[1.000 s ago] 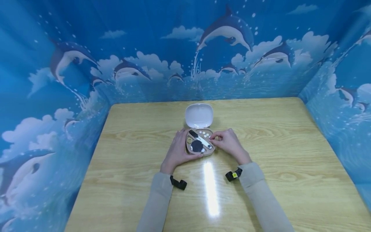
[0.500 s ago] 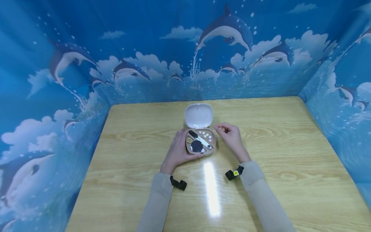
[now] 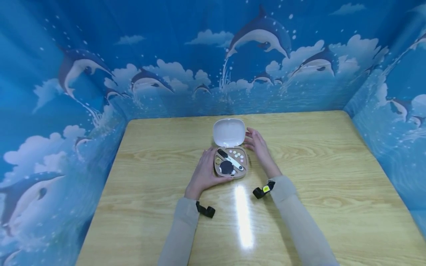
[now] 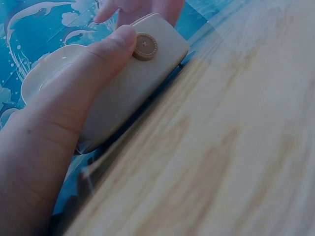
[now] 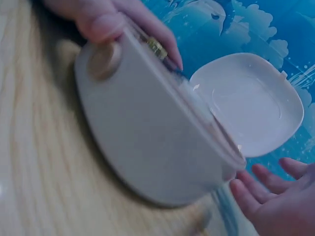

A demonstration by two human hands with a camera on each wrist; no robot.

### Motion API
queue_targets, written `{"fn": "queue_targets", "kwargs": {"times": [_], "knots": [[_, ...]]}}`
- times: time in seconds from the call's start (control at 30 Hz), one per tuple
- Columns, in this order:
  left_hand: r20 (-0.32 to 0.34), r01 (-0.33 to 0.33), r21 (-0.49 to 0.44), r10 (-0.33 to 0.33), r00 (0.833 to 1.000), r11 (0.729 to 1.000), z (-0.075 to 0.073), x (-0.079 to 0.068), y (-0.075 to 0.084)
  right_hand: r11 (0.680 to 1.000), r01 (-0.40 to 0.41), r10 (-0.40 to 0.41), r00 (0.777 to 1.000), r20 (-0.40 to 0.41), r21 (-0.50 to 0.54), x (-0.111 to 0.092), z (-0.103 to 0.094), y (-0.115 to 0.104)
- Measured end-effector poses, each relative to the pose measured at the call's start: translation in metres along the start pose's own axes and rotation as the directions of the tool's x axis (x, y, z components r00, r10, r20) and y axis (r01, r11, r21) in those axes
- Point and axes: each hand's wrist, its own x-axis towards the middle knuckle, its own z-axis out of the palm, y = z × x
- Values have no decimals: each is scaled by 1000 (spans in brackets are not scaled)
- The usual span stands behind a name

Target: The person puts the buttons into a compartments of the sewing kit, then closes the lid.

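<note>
A small sewing kit box (image 3: 245, 173) stands on the table with its white lid (image 3: 229, 132) raised. My left hand (image 3: 203, 173) grips the box's left side, fingers along the wall; in the left wrist view its thumb rests by the round tan catch (image 4: 145, 46). Inside lie several small white buttons (image 3: 238, 154), a slim white tool with a black end (image 3: 235, 162), a dark disc (image 3: 226, 167) and a gold ring (image 3: 217, 161). My right hand (image 3: 260, 149) is beside the lid's right edge, fingers extended and apart, holding nothing visible.
The wood-grain table (image 3: 326, 177) spreads around the box. Blue dolphin-print cloth (image 3: 186, 99) hangs behind it and along both sides. A dark band with a small camera sits on each wrist (image 3: 263, 190).
My right hand has left the buttons, drawn back right, then moved up beside the lid, its pinched fingers spreading. The left hand and box have stayed put.
</note>
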Motion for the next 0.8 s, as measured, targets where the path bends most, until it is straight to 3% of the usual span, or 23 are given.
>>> {"fn": "queue_targets", "kwargs": {"times": [0.2, 0.37, 0.63, 0.8], "knots": [[-9, -5, 1, 5, 1000, 1000, 1, 0, 0, 992, -116, 113, 992, 55, 56, 6, 9, -9], [-8, -10, -1, 10, 1000, 1000, 2, 1, 0, 983, -166, 160, 984, 77, 77, 6, 13, -20], [5, 0, 8, 0, 1000, 1000, 1, 1, -1, 981, -163, 154, 985, 83, 102, 4, 17, -25], [1, -1, 4, 1, 1000, 1000, 1, 0, 0, 991, -125, 121, 990, 76, 54, 2, 21, -28]]}}
